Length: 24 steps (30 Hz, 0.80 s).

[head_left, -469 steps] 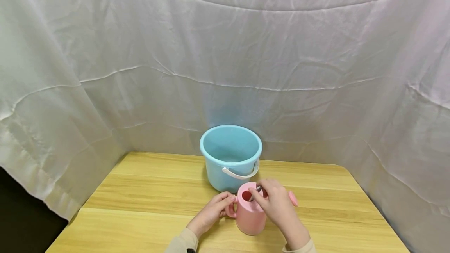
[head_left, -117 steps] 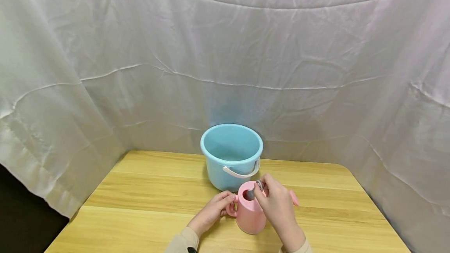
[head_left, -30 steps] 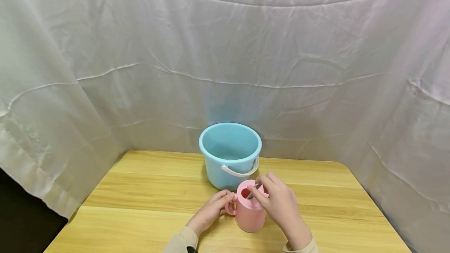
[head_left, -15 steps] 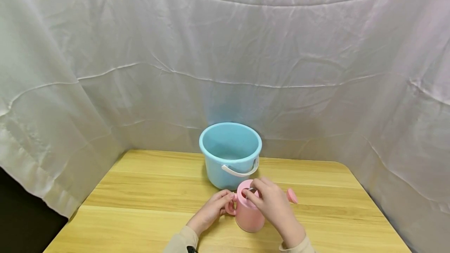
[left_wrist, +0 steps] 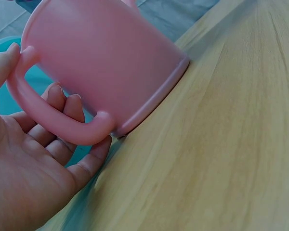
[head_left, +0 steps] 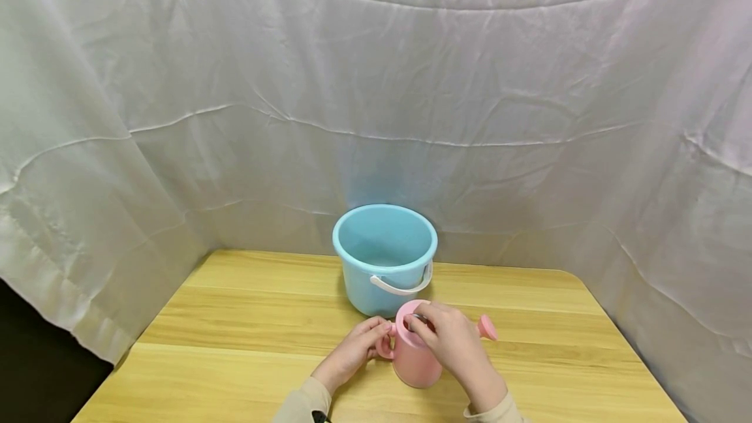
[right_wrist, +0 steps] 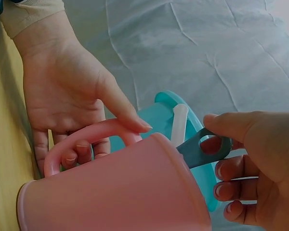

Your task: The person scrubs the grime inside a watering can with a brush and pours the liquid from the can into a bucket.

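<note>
A pink watering can (head_left: 416, 365) stands upright on the wooden table. My left hand (head_left: 354, 352) holds its looped handle (left_wrist: 53, 114), thumb at the top and fingers curled behind the loop. Above the can's top opening, my right hand (head_left: 455, 339) pinches a grey tool (right_wrist: 198, 151) by its flat end, which has a hole through it, between thumb and forefinger. The tool's other end is down inside the can and hidden, so its kind cannot be told. To the right of my right hand, the can's round spout head (head_left: 487, 328) shows.
Behind the can stands a light blue bucket (head_left: 364, 289) with a white handle (head_left: 402, 290) hanging at its front. Pale grey curtains (head_left: 376, 83) enclose the back and sides of the table (head_left: 235, 358).
Over the last second my right hand has shifted left and slightly down over the opening with the grey tool, uncovering the spout head. My left hand, the can and the bucket stay put.
</note>
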Each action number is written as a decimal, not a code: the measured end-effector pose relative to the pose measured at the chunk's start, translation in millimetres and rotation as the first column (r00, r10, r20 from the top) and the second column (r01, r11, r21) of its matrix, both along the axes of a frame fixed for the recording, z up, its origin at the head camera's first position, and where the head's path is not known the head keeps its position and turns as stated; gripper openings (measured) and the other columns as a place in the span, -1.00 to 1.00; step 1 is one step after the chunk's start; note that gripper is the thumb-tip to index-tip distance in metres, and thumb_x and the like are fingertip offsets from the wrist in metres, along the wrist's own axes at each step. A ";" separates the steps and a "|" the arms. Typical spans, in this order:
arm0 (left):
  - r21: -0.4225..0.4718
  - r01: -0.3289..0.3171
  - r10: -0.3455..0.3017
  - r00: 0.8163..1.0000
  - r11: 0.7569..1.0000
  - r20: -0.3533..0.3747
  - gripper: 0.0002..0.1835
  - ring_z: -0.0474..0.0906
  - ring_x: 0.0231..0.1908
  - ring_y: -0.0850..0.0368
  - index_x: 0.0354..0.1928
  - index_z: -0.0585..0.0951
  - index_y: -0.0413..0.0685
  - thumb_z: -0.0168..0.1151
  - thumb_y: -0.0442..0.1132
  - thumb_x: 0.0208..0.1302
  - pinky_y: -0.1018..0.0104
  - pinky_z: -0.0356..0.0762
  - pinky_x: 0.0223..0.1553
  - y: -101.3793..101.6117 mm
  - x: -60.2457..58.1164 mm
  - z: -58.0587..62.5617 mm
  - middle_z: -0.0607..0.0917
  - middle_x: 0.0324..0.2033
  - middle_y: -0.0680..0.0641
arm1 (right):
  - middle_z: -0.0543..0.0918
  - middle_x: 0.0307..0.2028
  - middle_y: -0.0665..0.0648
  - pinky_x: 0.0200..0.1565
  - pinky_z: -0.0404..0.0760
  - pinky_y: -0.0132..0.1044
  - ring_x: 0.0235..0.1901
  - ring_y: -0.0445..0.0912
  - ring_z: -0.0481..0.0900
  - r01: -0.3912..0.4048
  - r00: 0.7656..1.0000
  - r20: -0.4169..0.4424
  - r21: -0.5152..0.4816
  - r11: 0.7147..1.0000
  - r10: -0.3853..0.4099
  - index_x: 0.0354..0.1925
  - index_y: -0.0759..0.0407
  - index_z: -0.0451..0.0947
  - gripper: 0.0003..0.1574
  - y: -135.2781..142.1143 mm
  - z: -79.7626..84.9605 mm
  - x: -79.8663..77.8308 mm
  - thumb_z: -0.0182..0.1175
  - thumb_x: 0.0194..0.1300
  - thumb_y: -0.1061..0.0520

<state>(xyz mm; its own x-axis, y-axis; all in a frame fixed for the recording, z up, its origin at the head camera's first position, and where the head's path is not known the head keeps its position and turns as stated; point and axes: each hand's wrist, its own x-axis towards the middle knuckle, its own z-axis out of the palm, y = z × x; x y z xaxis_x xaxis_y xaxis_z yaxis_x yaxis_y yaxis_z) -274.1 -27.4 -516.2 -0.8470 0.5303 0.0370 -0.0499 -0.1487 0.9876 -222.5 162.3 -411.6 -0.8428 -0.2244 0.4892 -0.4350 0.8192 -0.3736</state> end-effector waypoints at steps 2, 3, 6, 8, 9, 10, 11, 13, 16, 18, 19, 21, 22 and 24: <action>-0.001 0.002 -0.002 1.000 1.000 -0.003 -0.71 0.55 -0.38 0.22 -0.17 0.47 -0.17 -0.02 -0.05 0.47 0.33 0.63 -0.13 -0.4 -0.1 -0.3 0.47 -0.59 0.09 | 0.32 -0.61 -0.20 -0.47 0.28 -0.48 -0.55 -0.32 0.26 0.000 1.000 0.020 0.008 1.000 -0.001 -0.59 -0.16 0.42 -0.68 -0.6 -0.1 -0.3 0.34 0.20 0.00; -0.002 0.002 -0.002 1.000 1.000 -0.005 -0.70 0.55 -0.38 0.22 -0.17 0.47 -0.18 -0.02 -0.06 0.47 0.33 0.63 -0.13 -0.7 -0.2 -0.6 0.47 -0.59 0.09 | 0.35 -0.60 -0.20 -0.45 0.31 -0.46 -0.54 -0.31 0.28 -0.001 1.000 0.022 0.012 1.000 0.001 -0.59 -0.16 0.42 -0.67 -1.1 -0.3 -0.3 0.33 0.21 0.00; -0.004 0.000 0.000 1.000 1.000 -0.009 -0.69 0.55 -0.38 0.22 -0.15 0.47 -0.23 -0.02 -0.07 0.47 0.34 0.62 -0.13 -1.3 -0.3 -1.1 0.48 -0.59 0.09 | 0.46 -0.54 -0.20 -0.40 0.39 -0.43 -0.50 -0.30 0.36 -0.001 1.000 0.011 0.024 1.000 0.001 -0.58 -0.15 0.45 -0.70 -2.2 -1.0 -0.2 0.32 0.23 0.00; -0.003 -0.001 0.001 1.000 1.000 -0.006 -0.67 0.55 -0.38 0.21 -0.14 0.46 -0.26 -0.01 -0.07 0.47 0.34 0.62 -0.13 -1.5 -0.4 -1.2 0.48 -0.58 0.09 | 0.52 -0.51 -0.19 -0.38 0.45 -0.41 -0.48 -0.29 0.41 -0.004 1.000 -0.011 0.027 1.000 0.004 -0.54 -0.14 0.49 -0.75 -2.6 -1.4 0.2 0.32 0.23 0.02; -0.002 -0.001 0.001 1.000 1.000 -0.004 -0.67 0.55 -0.39 0.21 -0.14 0.46 -0.27 -0.01 -0.07 0.47 0.34 0.63 -0.13 -1.4 -0.4 -1.1 0.48 -0.58 0.09 | 0.55 -0.49 -0.19 -0.36 0.49 -0.40 -0.47 -0.29 0.44 -0.009 1.000 -0.025 0.024 1.000 0.010 -0.52 -0.12 0.52 -0.77 -2.8 -1.4 0.4 0.32 0.23 0.03; -0.001 -0.001 0.001 1.000 1.000 -0.001 -0.67 0.55 -0.39 0.21 -0.14 0.46 -0.26 -0.01 -0.06 0.47 0.33 0.63 -0.13 -1.4 -0.3 -1.0 0.48 -0.58 0.09 | 0.57 -0.48 -0.18 -0.34 0.51 -0.39 -0.46 -0.29 0.46 -0.015 0.999 -0.040 0.019 1.000 0.016 -0.51 -0.11 0.54 -0.80 -3.0 -1.3 0.6 0.32 0.23 0.05; 0.000 0.000 0.000 1.000 1.000 0.001 -0.67 0.55 -0.39 0.21 -0.14 0.46 -0.26 0.00 -0.06 0.47 0.34 0.63 -0.13 -1.3 -0.4 -1.1 0.48 -0.59 0.09 | 0.59 -0.47 -0.17 -0.33 0.54 -0.38 -0.45 -0.29 0.48 -0.025 0.998 -0.057 0.011 1.000 0.026 -0.49 -0.08 0.56 -0.83 -3.2 -1.0 0.8 0.32 0.23 0.08; 0.004 0.001 -0.001 1.000 1.000 0.005 -0.67 0.55 -0.39 0.22 -0.14 0.47 -0.24 0.00 -0.06 0.47 0.33 0.63 -0.13 -1.1 -0.5 -1.1 0.48 -0.59 0.09 | 0.61 -0.46 -0.15 -0.32 0.57 -0.38 -0.44 -0.30 0.51 -0.045 0.995 -0.090 -0.009 0.999 0.044 -0.46 -0.03 0.59 -0.87 -3.1 0.0 1.5 0.32 0.22 0.12; 0.003 -0.002 0.002 1.000 1.000 0.009 -0.70 0.55 -0.39 0.21 -0.16 0.48 -0.17 0.00 -0.04 0.47 0.33 0.63 -0.13 -0.6 -0.6 -0.9 0.48 -0.58 0.09 | 0.60 -0.48 -0.15 -0.35 0.56 -0.42 -0.45 -0.32 0.49 -0.080 0.989 -0.128 -0.061 0.995 0.072 -0.42 0.03 0.63 -0.91 -2.3 2.2 2.2 0.31 0.23 0.17; 0.002 -0.005 0.005 1.000 1.000 0.009 -0.72 0.55 -0.38 0.21 -0.17 0.49 -0.13 0.00 -0.04 0.47 0.33 0.63 -0.13 -0.2 -0.6 -0.8 0.48 -0.57 0.09 | 0.58 -0.51 -0.15 -0.39 0.53 -0.46 -0.47 -0.35 0.45 -0.100 0.987 -0.138 -0.102 0.990 0.085 -0.41 0.05 0.64 -0.91 -1.3 3.2 2.5 0.29 0.24 0.19; 0.001 -0.007 0.007 1.000 1.000 0.010 -0.72 0.55 -0.38 0.20 -0.18 0.50 -0.12 0.00 -0.03 0.47 0.32 0.63 -0.13 -0.1 -0.7 -0.8 0.48 -0.57 0.08 | 0.56 -0.53 -0.15 -0.42 0.51 -0.48 -0.49 -0.36 0.42 -0.112 0.985 -0.143 -0.121 0.986 0.094 -0.42 0.06 0.64 -0.90 -0.7 3.8 2.5 0.28 0.25 0.19; 0.001 -0.009 0.009 1.000 1.000 0.013 -0.73 0.55 -0.38 0.20 -0.19 0.50 -0.09 0.00 -0.03 0.46 0.32 0.63 -0.13 0.2 -0.8 -1.0 0.48 -0.56 0.08 | 0.56 -0.55 -0.12 -0.44 0.50 -0.51 -0.50 -0.39 0.41 -0.135 0.981 -0.163 -0.153 0.979 0.110 -0.42 0.06 0.63 -0.89 0.3 4.4 2.2 0.27 0.26 0.22; 0.000 -0.010 0.010 1.000 1.000 0.013 -0.73 0.55 -0.38 0.20 -0.19 0.51 -0.09 0.00 -0.02 0.46 0.32 0.63 -0.13 0.3 -0.8 -1.0 0.48 -0.56 0.08 | 0.57 -0.56 -0.11 -0.44 0.49 -0.52 -0.50 -0.40 0.40 -0.145 0.978 -0.173 -0.163 0.976 0.116 -0.44 0.06 0.62 -0.87 0.8 4.7 2.0 0.27 0.26 0.23; 0.000 -0.011 0.011 1.000 1.000 0.014 -0.73 0.54 -0.37 0.20 -0.18 0.51 -0.09 0.00 -0.02 0.46 0.31 0.63 -0.13 0.3 -0.6 -1.1 0.49 -0.55 0.08 | 0.59 -0.58 -0.07 -0.45 0.48 -0.55 -0.51 -0.42 0.41 -0.169 0.970 -0.206 -0.176 0.970 0.131 -0.45 0.06 0.61 -0.85 1.7 5.2 1.7 0.27 0.26 0.25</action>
